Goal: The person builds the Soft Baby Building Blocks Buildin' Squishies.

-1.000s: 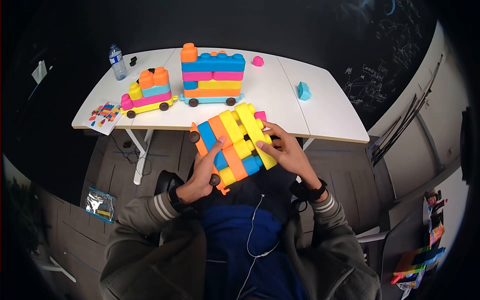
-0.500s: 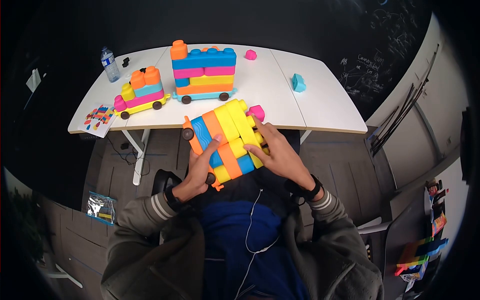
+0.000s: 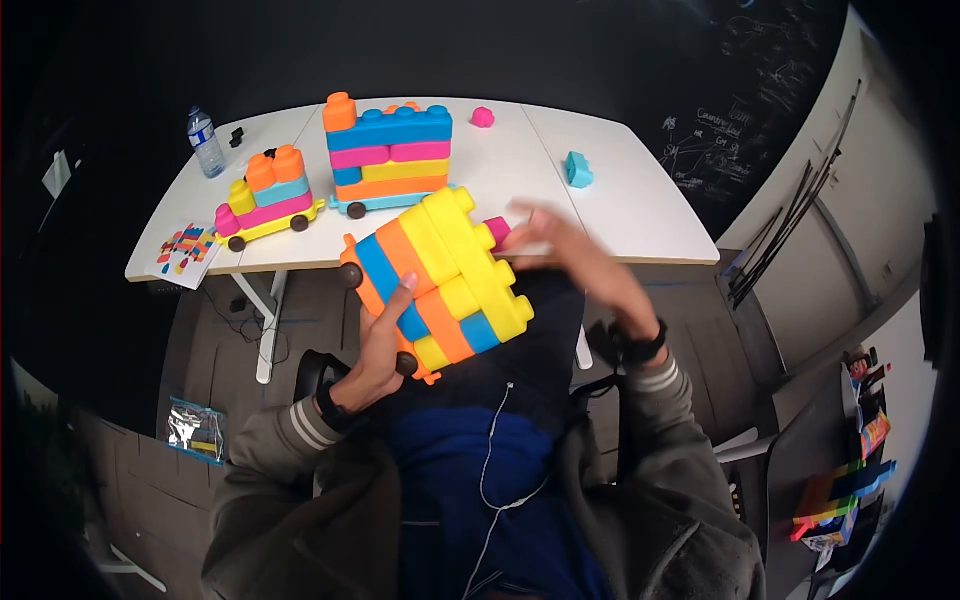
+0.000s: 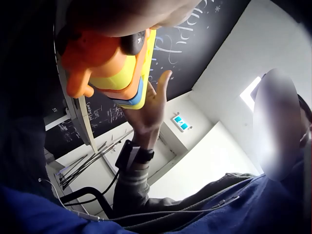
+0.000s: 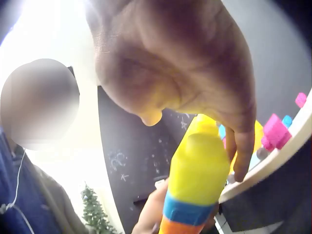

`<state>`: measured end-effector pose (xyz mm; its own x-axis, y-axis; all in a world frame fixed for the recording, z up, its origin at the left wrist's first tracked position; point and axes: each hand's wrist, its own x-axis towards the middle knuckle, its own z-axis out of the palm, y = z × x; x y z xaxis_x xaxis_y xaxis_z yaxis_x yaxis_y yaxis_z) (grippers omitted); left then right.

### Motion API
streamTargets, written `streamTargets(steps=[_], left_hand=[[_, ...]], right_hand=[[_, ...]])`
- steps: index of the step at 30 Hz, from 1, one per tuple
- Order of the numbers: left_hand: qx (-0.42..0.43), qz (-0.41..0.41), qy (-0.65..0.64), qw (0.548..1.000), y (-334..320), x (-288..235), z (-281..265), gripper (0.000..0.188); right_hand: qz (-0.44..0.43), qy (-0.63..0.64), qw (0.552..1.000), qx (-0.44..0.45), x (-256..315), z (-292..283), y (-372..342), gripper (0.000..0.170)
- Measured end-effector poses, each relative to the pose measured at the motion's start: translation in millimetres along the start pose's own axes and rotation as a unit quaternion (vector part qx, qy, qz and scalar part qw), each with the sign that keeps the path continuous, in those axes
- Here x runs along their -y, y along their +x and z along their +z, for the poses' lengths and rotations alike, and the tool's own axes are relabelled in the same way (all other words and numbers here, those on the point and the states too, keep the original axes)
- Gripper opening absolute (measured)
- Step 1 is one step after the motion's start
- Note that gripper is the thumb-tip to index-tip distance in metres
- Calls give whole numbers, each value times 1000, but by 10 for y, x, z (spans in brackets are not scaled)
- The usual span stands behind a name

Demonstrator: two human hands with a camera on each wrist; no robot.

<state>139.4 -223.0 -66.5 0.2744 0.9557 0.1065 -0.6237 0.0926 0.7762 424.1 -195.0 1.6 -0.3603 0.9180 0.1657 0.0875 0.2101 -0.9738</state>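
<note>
My left hand [image 3: 378,350] grips a wheeled toy wagon built of big blocks [image 3: 432,285], thumb across its side. The wagon is tilted over my lap, its orange wheeled base toward the left. A long yellow block [image 3: 488,262] caps the stack, studs facing right. My right hand [image 3: 565,245], blurred, is off the stack with its fingers extended. In the right wrist view it hovers close over the yellow end [image 5: 202,165]. A pink block [image 3: 497,231] sits near the table's front edge, next to my right fingertips in the head view.
On the white table [image 3: 610,225] stand a tall block wagon [image 3: 390,160] and a smaller yellow-based one [image 3: 265,208]. Farther back are a pink block [image 3: 483,117], a turquoise block [image 3: 579,170] and a water bottle [image 3: 205,145]. A picture sheet [image 3: 185,254] lies at the left corner.
My right hand has let go of the long yellow block and moved right, off the stack. That block now sits flush against the layer below. My left hand keeps its grip.
</note>
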Motion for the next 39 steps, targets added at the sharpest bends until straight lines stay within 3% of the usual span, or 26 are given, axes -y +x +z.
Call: streamTargets(steps=[1, 3, 5, 8, 10, 12, 16, 18, 20, 21, 23, 24, 26, 27, 29, 30, 32, 36, 39], left_hand=[[13, -10, -14, 1000, 0, -10, 0, 53], [10, -19, -26, 999, 3, -14, 2, 53], [2, -25, -39, 999, 3, 5, -27, 53], [-15, -61, -74, 995, 61, 72, -106, 53], [-40, -88, -67, 993, 66, 111, -112, 52], [-32, -101, -66, 992, 75, 141, -159, 55], [-28, -83, -17, 996, 97, 135, -173, 57], [-13, -127, -46, 991, 68, 69, -113, 56], [-13, -131, -48, 990, 71, 89, -134, 56], [-12, -134, -49, 990, 70, 93, -145, 57], [-11, -130, -46, 990, 69, 79, -144, 57], [-11, -129, -42, 991, 72, 71, -140, 57], [-10, -111, -40, 993, 73, 102, -152, 57], [-10, -97, -41, 994, 78, 119, -146, 57], [-5, -103, -46, 994, 61, 98, -109, 56], [-9, -104, -52, 993, 51, 97, -111, 56], [9, -117, -55, 992, 75, 139, -178, 57], [16, -114, -49, 992, 41, 121, -188, 58], [12, -111, -44, 993, 51, 118, -177, 58]], right_hand=[[-27, -111, 989, -91, 94, -240, 126, 72], [-39, -343, 895, -282, 6, -790, 444, 81], [-24, -465, 816, -343, -309, -1312, 754, 85], [15, -554, 787, -272, -871, -1933, 1084, 84], [116, -556, 793, -218, -1165, -2280, 1295, 80], [86, -529, 790, -298, -1287, -2219, 1282, 76], [63, -538, 790, -288, -1232, -2150, 1272, 65], [61, -536, 793, -282, -996, -1966, 1121, 63], [93, -421, 862, -267, -761, -1708, 1001, 69], [93, -421, 862, -267, -642, -1555, 921, 69], [42, -269, 924, -269, -358, -1212, 752, 80], [38, -270, 923, -271, -210, -1068, 654, 80], [46, -157, 969, -185, 23, -777, 423, 80], [45, -157, 968, -192, 89, -612, 325, 80], [12, -139, 983, -117, 195, -303, 127, 71], [17, -140, 981, -130, 260, -170, 53, 71], [5, -166, 985, -54, 362, 74, -54, 64], [51, -208, 976, -29, 456, 340, -99, 59], [-10, -269, 962, -36, 347, 459, -110, 52]])
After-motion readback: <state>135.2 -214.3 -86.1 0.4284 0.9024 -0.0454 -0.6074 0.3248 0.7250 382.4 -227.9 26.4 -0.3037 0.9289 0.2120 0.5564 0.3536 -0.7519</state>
